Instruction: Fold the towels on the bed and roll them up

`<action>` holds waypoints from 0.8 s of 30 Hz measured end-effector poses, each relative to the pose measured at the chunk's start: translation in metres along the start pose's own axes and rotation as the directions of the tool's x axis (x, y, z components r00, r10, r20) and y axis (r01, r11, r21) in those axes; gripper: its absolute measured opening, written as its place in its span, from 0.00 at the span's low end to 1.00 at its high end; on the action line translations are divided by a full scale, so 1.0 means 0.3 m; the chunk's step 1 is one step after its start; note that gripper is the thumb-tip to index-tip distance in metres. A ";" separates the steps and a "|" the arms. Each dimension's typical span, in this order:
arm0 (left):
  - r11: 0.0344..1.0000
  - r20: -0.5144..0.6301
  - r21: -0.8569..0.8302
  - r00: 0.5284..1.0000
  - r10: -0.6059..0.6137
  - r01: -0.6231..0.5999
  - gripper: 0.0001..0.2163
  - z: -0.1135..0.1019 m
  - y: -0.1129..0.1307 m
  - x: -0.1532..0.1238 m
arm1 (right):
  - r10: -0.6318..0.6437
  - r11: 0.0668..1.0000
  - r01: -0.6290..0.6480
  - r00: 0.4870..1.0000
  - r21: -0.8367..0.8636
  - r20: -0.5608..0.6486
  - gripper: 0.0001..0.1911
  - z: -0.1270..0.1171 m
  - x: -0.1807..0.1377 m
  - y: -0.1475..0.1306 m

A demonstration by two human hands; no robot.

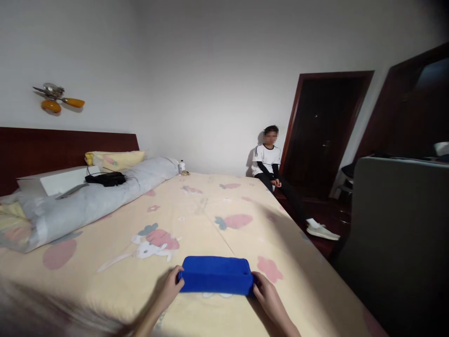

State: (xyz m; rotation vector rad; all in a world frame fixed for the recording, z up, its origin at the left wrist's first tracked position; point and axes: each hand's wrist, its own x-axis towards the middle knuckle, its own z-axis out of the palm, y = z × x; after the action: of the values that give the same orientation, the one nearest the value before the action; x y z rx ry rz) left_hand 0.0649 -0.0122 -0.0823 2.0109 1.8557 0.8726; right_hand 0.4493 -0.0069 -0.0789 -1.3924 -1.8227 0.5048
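A flat, blue rectangular block (215,276), soft-looking like folded cloth or felt, lies crosswise near the front of the bed. Its exact kind cannot be made out. A small dark spot shows near its upper right corner. My left hand (171,286) grips its left end, thumb and fingers closed on the edge. At the opposite end, my right hand (266,291) pinches the right edge, with some fingers hidden behind it. Under the block spreads a cream bed sheet (206,238) printed with pink strawberries and a white rabbit.
Along the headboard (70,145) lie a rolled grey quilt (101,199), a white box (63,180), a black item (105,179) and a yellow pillow (122,160). A small bottle (182,167) stands at the far edge. Someone (268,157) sits at the far right corner. A grey panel (396,224) rises at right.
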 end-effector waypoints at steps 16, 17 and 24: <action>0.821 0.226 0.314 0.877 0.423 -0.477 0.33 0.223 0.223 -0.048 | -0.318 0.840 0.422 0.892 -0.341 0.321 0.32 0.269 -0.010 -0.132; 0.819 0.230 0.323 0.879 0.419 -0.475 0.33 0.204 0.205 -0.048 | -0.305 0.841 0.411 0.897 -0.352 0.320 0.31 0.251 -0.012 -0.107; 0.830 0.274 0.327 0.886 0.374 -0.451 0.34 0.054 0.045 -0.050 | -0.165 0.882 0.254 0.955 -0.396 0.245 0.30 0.076 -0.045 0.073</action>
State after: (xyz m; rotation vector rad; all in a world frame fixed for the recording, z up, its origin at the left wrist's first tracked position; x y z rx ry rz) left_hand 0.0853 -0.0255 -0.0909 2.7014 1.5925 0.3852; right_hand 0.4469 -0.0094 -0.1131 -1.4337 -2.3249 0.1403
